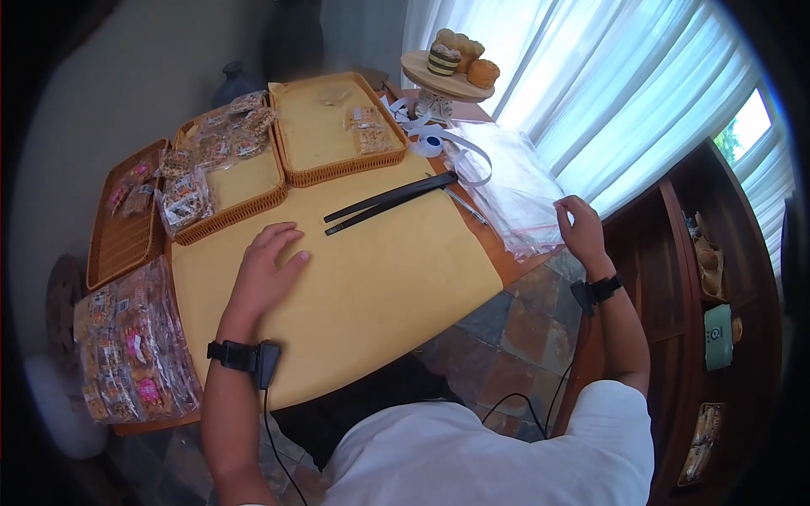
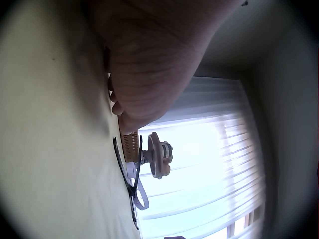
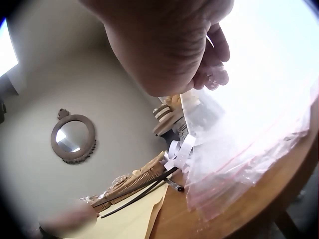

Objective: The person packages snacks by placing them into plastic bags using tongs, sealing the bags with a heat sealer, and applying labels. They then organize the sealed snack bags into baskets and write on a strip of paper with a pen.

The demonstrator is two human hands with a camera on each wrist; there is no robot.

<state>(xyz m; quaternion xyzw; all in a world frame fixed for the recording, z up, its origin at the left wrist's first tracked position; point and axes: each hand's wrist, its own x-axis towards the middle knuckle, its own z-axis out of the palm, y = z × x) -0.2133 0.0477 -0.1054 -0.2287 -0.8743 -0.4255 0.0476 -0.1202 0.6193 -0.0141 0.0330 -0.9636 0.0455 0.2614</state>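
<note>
My left hand [image 1: 268,270] rests low over the yellow paper [image 1: 396,278] with its fingers relaxed, holding nothing. At the table's right edge, my right hand [image 1: 582,229] is above a stack of clear plastic bags [image 1: 510,190]. In the right wrist view its curled fingers [image 3: 217,79] pinch the upper part of a clear bag [image 3: 202,112], which rises from the stack. Black tongs [image 1: 384,204] lie on the paper between the hands, beside a pen [image 1: 467,207]. A roll of white tape or labels [image 1: 429,145] trails a loose strip close to the bags.
Wicker trays [image 1: 337,173] line the far side, two holding several packaged snacks [image 1: 224,139] and one a few packs. More packs [image 1: 135,354] are piled at the left. A cake stand [image 1: 447,80] with pastries stands at the back; a wooden shelf [image 1: 666,337] is on the right.
</note>
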